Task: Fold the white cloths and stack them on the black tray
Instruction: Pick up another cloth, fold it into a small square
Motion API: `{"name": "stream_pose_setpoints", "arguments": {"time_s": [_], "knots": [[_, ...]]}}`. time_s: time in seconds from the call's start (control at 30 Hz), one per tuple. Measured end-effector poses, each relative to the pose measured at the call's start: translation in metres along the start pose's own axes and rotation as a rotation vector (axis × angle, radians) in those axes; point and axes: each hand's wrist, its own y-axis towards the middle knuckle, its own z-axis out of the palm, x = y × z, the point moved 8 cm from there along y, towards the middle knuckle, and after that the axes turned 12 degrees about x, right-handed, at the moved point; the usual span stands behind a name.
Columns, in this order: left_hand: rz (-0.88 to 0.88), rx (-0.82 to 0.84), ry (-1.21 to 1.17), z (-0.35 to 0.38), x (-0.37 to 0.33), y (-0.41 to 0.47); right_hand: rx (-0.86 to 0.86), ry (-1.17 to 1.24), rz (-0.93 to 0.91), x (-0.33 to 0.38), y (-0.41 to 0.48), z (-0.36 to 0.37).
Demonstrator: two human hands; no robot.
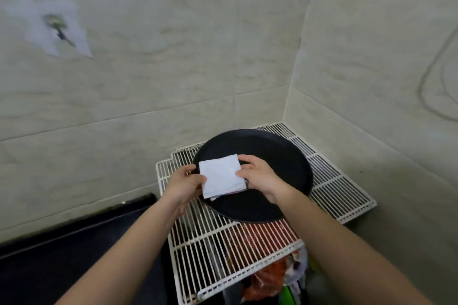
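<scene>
Left hand point(186, 182): curled, the folded white cloth's point(220, 174) left edge is pinched.
Right hand point(257, 177): curled, the right edge is gripped.
Cloth: held between both hands, over the black tray point(280, 153).

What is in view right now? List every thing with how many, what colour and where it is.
folded white cloth: one seen, white, over the tray's near left part
round black tray: one, black, on the wire rack
white wire rack: one, white, in the wall corner
colourful plastic bags: several, red, orange and green, beneath the rack
dark countertop: one, black, lower left
blurred wall hook: one, dark, upper left wall
beige tiled wall: two faces, beige, behind everything
left hand: one, grips the cloth's left edge
right hand: one, pinches the cloth's right edge
</scene>
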Motion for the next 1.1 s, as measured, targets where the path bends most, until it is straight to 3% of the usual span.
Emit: {"name": "stream_pose_setpoints", "arguments": {"time_s": [0.4, 0.87, 1.0, 1.1], "knots": [[0.047, -0.184, 0.197, -0.006, 0.005, 0.03, 0.037, -0.076, 0.018, -0.004, 0.051, -0.025], [0.154, -0.164, 0.622, 0.004, -0.007, 0.01, 0.024, -0.2, -0.045, -0.015, 0.044, -0.041], [0.399, -0.14, 1.0, 0.022, -0.026, 0.003, -0.024, -0.685, -0.252, 0.006, 0.034, -0.031], [0.267, -0.01, 1.271, 0.022, 0.001, 0.017, 0.12, -1.165, -0.274, -0.003, 0.029, 0.001]]}}
